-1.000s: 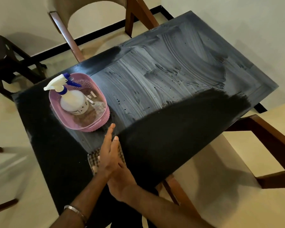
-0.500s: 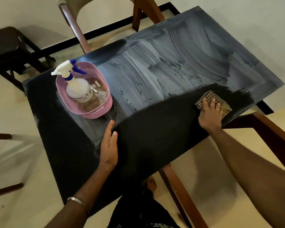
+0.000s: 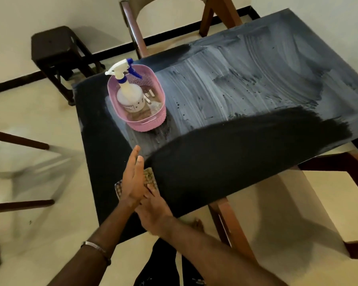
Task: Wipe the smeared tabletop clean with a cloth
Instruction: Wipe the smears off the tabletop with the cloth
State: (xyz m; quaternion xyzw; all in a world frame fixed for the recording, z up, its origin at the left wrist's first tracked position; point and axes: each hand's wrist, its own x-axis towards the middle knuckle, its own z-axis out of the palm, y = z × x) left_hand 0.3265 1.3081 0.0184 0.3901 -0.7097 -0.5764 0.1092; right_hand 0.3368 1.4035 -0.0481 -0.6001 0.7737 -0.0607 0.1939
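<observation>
the right hand (image 3: pixel 153 211) lies flat on a small brown checked cloth (image 3: pixel 149 179) at the near edge of the black tabletop (image 3: pixel 225 166); its fingers run under the left hand (image 3: pixel 132 178), so whether they press or pinch the cloth i cannot tell. the left hand stands on edge above it, fingers straight and pressed together, holding nothing. beyond them a wide dark band looks wiped, while the far half carries white streaky smear (image 3: pixel 225 85). just beyond the hands a pink plastic basket (image 3: pixel 153 120) holds a white spray bottle with a blue trigger (image 3: pixel 128 93), with smear around its base. judged from here, a sweep toward the left could knock the basket, and smear under it would be missed unless it is lifted. a loaded cloth may only spread residue.
</observation>
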